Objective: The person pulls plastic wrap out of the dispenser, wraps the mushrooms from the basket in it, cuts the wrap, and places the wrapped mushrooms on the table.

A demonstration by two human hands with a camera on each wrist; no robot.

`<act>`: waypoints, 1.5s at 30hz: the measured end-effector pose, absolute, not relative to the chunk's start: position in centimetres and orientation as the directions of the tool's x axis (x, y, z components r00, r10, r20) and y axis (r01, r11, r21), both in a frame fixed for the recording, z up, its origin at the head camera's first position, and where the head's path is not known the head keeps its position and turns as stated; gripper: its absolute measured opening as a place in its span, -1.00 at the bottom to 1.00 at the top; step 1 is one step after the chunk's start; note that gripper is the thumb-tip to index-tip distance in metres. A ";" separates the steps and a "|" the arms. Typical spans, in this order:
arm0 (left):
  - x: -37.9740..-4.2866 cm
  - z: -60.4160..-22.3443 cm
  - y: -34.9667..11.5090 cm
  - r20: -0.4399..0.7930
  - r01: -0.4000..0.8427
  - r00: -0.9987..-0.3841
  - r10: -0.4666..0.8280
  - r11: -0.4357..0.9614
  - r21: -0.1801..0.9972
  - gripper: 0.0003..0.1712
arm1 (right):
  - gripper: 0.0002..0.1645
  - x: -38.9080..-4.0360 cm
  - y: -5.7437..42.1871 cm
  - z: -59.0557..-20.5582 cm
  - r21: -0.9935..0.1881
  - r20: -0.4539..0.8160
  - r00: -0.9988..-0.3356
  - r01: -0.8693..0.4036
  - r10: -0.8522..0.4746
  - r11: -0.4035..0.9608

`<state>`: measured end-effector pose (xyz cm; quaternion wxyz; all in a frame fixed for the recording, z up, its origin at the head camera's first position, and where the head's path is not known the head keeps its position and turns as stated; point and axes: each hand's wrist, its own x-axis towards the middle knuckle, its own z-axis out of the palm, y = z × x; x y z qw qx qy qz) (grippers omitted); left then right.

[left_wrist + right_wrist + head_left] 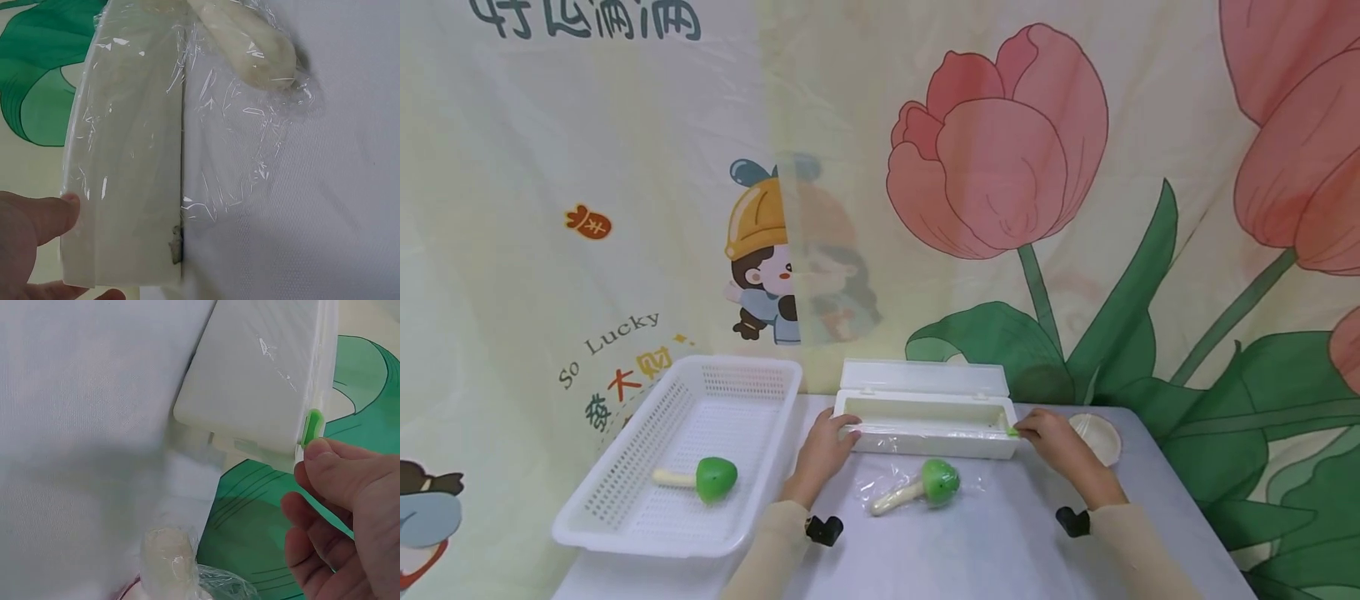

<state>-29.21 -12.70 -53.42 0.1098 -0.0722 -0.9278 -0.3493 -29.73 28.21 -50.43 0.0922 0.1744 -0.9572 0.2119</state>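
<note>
A white cling film dispenser [936, 446] stands at the back of the table with its lid [925, 379] raised. My left hand [827, 444] grips its left end, the thumb over the front edge in the left wrist view. With thumb and forefinger, my right hand [1051, 437] pinches a small green slide cutter [312, 427] at the right end of the front edge. Clear cling film [134, 125] hangs over the dispenser's front and onto the table. On that film lies a mushroom-shaped piece [938, 482] with a green cap and pale stem.
At the left, a white perforated basket [580, 527] holds another green-capped mushroom-shaped piece [716, 479]. A pale round dish [1108, 437] sits behind my right forearm, with a film-wrapped pale item [169, 556] by it. A printed curtain [820, 83] hangs behind the table.
</note>
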 end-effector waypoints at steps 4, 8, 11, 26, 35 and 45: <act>-28.4 -53.3 -12.6 0.226 0.190 -0.972 0.058 0.757 0.626 -0.51 | -0.85 -29.6 28.1 -50.6 -0.385 0.247 -0.926 -0.365 -0.287 0.847; -27.4 -52.8 -12.4 0.242 0.193 -0.969 0.050 0.765 0.614 -0.34 | -0.82 -29.3 27.8 -50.6 -0.394 0.243 -0.931 -0.350 -0.271 0.850; -26.4 -52.2 -12.2 0.302 0.236 -0.952 0.057 0.764 0.601 -0.33 | -0.77 -28.9 27.6 -50.5 -0.386 0.276 -0.922 -0.365 -0.271 0.847; -22.1 -51.4 -11.3 0.437 0.440 -0.879 0.193 0.681 0.585 -0.46 | -0.57 -24.7 23.9 -50.2 -0.478 0.424 -0.887 -0.390 -0.183 0.787; -21.1 -53.1 -9.7 0.472 0.496 -0.853 0.223 0.629 0.599 -0.52 | -0.48 -22.6 19.5 -52.3 -0.609 0.351 -0.927 -0.334 -0.132 0.719; -21.5 -56.7 -7.9 0.314 0.396 -0.916 0.248 0.677 0.620 -0.48 | -0.38 -22.6 15.7 -55.5 -0.676 0.287 -0.945 -0.315 -0.155 0.666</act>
